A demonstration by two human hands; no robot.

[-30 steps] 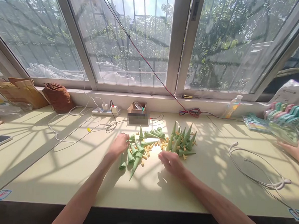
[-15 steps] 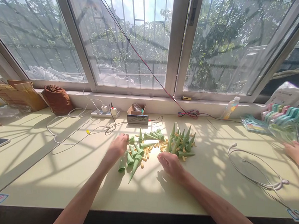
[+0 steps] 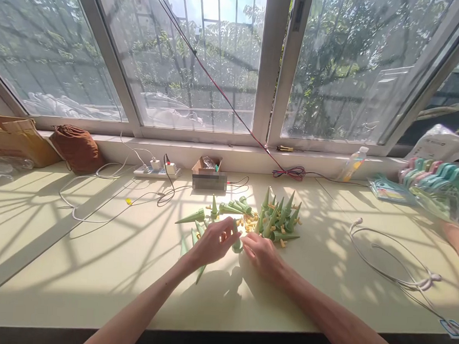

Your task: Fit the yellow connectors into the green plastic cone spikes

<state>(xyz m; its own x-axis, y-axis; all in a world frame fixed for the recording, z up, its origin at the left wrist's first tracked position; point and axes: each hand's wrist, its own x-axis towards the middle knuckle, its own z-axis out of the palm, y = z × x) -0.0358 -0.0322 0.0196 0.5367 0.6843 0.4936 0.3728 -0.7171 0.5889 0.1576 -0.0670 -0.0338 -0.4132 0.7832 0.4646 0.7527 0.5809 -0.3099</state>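
Note:
My left hand (image 3: pixel 215 241) pinches a green plastic cone (image 3: pixel 237 244) with its wide end low, above the table. Close beside that end, my right hand (image 3: pixel 262 253) has its fingertips pressed together; what they hold, if anything, is hidden. Behind the right hand several green cones (image 3: pixel 279 218) stand upright, with small yellow pieces on or beside them. More cones (image 3: pixel 233 208) lie on their sides farther back, and loose small yellow pieces (image 3: pixel 251 224) are scattered between. One cone (image 3: pixel 190 217) lies left of the pile, and others are partly covered by my left hand.
A small open box (image 3: pixel 206 165) and a power strip (image 3: pixel 156 172) stand along the window sill. White cable (image 3: pixel 393 275) lies coiled at right, by another person's hand (image 3: pixel 457 238). A bottle (image 3: pixel 355 164) and a brown bag (image 3: pixel 79 148) are at the back.
My left hand has moved right from the cones on the left, bringing one cone up to my right hand. The right hand stays nearly in place. The view has shifted slightly.

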